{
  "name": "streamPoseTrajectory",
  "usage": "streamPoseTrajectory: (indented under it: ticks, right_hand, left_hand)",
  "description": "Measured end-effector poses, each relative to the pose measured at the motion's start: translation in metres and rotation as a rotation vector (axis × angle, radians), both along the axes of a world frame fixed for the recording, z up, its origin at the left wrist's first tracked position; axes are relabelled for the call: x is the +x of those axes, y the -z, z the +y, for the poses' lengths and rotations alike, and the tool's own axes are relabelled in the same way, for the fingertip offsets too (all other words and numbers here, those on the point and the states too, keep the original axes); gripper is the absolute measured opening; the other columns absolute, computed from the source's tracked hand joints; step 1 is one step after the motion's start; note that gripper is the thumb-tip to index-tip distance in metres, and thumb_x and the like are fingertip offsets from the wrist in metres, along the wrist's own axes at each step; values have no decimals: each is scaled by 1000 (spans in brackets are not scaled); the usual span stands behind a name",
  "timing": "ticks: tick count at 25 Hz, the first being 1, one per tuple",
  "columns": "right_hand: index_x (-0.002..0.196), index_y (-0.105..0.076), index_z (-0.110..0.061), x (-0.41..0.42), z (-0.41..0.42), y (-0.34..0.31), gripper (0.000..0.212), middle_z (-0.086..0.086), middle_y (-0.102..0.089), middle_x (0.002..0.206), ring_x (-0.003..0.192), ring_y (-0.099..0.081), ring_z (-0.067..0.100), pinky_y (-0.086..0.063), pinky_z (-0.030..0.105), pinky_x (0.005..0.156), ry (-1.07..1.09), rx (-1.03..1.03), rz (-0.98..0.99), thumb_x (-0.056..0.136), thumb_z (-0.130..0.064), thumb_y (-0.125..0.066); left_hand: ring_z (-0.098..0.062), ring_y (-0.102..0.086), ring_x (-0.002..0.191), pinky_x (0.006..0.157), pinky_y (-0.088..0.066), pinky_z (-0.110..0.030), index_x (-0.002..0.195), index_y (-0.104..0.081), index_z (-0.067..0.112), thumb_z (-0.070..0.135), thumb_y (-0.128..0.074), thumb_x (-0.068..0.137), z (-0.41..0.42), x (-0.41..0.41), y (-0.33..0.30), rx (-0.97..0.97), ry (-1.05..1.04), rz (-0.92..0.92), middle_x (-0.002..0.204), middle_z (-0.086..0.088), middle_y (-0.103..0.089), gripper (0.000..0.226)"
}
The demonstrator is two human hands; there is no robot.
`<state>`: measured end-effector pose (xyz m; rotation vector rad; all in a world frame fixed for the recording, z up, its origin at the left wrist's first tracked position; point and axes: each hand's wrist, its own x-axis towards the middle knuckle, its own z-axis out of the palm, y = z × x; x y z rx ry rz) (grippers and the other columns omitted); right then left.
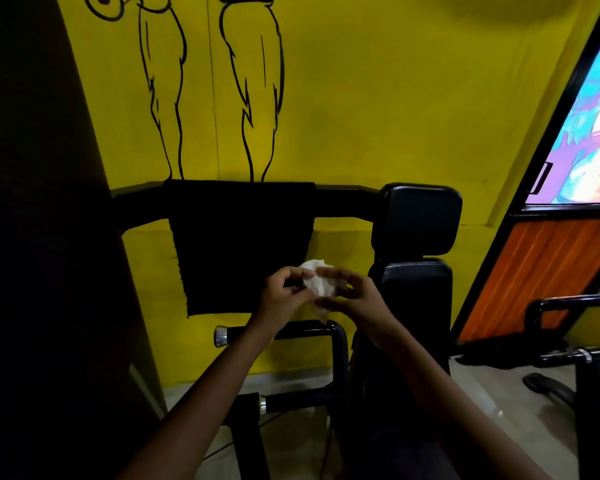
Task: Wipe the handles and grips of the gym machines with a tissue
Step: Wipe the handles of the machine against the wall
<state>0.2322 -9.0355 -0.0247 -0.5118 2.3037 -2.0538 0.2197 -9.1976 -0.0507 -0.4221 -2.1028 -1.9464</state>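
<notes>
Both hands meet at a crumpled white tissue [317, 284]: the left hand [284, 294] pinches its left edge, and the right hand [349, 296] curls its grip round the right side. Just below the tissue runs a black handle [250, 332] with a chrome end cap, unwiped as far as I can judge. Pulled two ways, the thin tissue could tear. Beyond the tissue hangs a black mat [239, 244] on the yellow wall [378, 116].

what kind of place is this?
Most likely a gym. A machine with black padded back cushions stands against a yellow wall painted with outlined muscular legs, and chrome-capped black handles stick out at both sides. Both hands hold a crumpled white tissue in front of it.
</notes>
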Motion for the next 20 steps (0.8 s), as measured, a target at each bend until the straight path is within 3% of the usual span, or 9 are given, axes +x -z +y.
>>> streamPoseTrajectory:
  ticks: [2,4,7,9,11,14,17,20]
  right_hand:
    - [128,-55,-5,-3,3,1,56,7,-63,117,97,-65,13,-56,23,76,-5,108,21,76,5,-72]
    - [124,-58,-4,-6,2,1,50,12,-64,116,92,-65,11,-56,24,77,80,229,111,77,1,-74]
    - [108,-69,-8,-12,1,11,31,10,-63,106,91,-61,16,-54,34,80,270,486,305,78,-13,-76]
    - [100,-72,-10,-17,3,21,26,6,-54,108,102,-51,16,-48,32,83,318,566,366,77,-22,-77]
    - [98,-71,-6,-23,8,29,26,8,-55,114,108,-51,17,-47,33,86,306,551,315,80,-24,-75]
    - [104,-62,-3,-24,11,40,31,11,-67,96,89,-65,23,-52,38,76,277,445,179,83,-24,-72]
    - [108,-52,-8,-18,5,51,33,6,-68,88,77,-66,17,-55,33,66,378,426,250,84,-18,-71]
    - [105,-65,-8,-11,-2,65,16,5,-70,89,84,-68,20,-53,26,70,407,428,278,90,-13,-62]
  left_hand:
    - [4,-66,85,74,-54,-16,110,-56,5,-8,-71,78,-2,-1,2,-37,69,-36,105,-1,-62,38]
    - [5,-66,83,74,-53,-14,109,-57,6,-9,-71,77,-1,-2,6,-92,61,-29,106,-3,-63,38]
    - [-12,-66,94,81,-52,-18,105,-64,5,0,-72,81,3,-7,14,-234,-82,44,107,-11,-66,25]
    - [-19,-64,95,82,-51,-24,100,-68,2,5,-72,83,7,-10,20,-314,-167,88,103,-13,-67,18]
    - [-16,-61,87,79,-48,-26,91,-70,-1,9,-72,83,11,-11,24,-344,-223,117,94,-10,-64,12]
    - [-10,-56,81,74,-45,-23,88,-69,-1,14,-70,86,13,-11,33,-351,-213,16,89,-3,-60,15]
    - [-20,-64,71,66,-55,-37,84,-68,1,17,-66,89,21,-4,45,-310,-210,-42,76,-8,-66,17]
    - [-23,-68,79,70,-58,-37,90,-69,2,16,-63,92,36,4,52,-265,-295,-70,84,-11,-70,15]
